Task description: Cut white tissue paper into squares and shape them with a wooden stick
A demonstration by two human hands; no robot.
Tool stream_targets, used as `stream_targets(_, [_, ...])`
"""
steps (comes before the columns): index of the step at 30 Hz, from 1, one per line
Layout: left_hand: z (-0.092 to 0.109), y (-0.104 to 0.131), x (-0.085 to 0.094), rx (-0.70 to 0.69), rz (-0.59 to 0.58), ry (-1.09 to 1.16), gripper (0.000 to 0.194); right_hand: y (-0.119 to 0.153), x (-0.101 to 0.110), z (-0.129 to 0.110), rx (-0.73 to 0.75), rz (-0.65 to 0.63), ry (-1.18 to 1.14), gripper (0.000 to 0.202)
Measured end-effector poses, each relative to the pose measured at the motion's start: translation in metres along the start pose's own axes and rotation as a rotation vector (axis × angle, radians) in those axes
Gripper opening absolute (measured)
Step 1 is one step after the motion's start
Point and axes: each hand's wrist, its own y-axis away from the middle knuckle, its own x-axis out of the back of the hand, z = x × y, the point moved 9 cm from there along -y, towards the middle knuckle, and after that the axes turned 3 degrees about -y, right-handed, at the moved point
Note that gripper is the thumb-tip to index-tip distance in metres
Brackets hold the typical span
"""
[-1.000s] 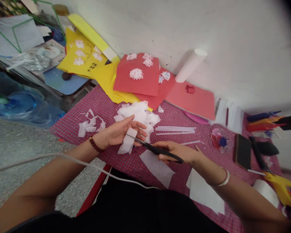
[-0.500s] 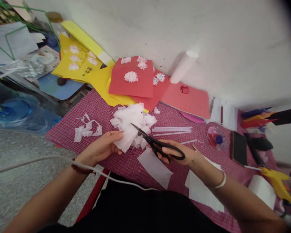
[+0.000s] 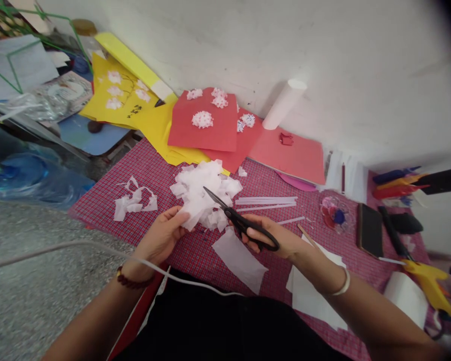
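My left hand [image 3: 167, 228] pinches a piece of white tissue paper [image 3: 192, 213] at the near left edge of a heap of cut tissue pieces [image 3: 225, 183]. Black-handled scissors [image 3: 244, 220] are gripped in my right hand [image 3: 261, 233], their blades together and pointing up and left over the heap. Below the scissors a larger sheet of white tissue [image 3: 240, 260] lies flat on the checked cloth. To the left of the heap are some curled tissue scraps [image 3: 135, 200].
Thin white paper strips [image 3: 266, 201] lie right of the heap. Red paper with tissue blossoms [image 3: 214, 135] is behind it. A phone [image 3: 370, 229], a clear dish with colours [image 3: 336, 213] and a yellow glue gun [image 3: 428, 286] are at the right. A white cable [image 3: 108, 246] crosses in front.
The scissors' blades have closed together. My left hand has turned and shifted slightly, and the tissue piece in it now sits lower against the heap.
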Motion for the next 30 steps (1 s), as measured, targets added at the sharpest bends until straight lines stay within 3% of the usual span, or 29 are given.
stream_targets(5, [0.010,0.000,-0.004,-0.051,0.041,0.149,0.014,0.006,-0.009,-0.010,0.041,-0.117,0.020,0.052])
stream_targets(12, [0.020,-0.005,-0.004,-0.179,0.046,0.192,0.015,0.013,-0.015,-0.004,-0.027,-0.201,0.099,0.059])
stream_targets(21, [0.013,-0.005,-0.011,-0.252,0.001,0.006,0.012,0.000,-0.021,-0.006,-0.025,-0.153,0.123,0.054])
stream_targets(30, [0.012,-0.006,-0.013,-0.264,-0.001,-0.020,0.012,-0.006,-0.021,-0.004,-0.011,-0.109,0.097,0.053])
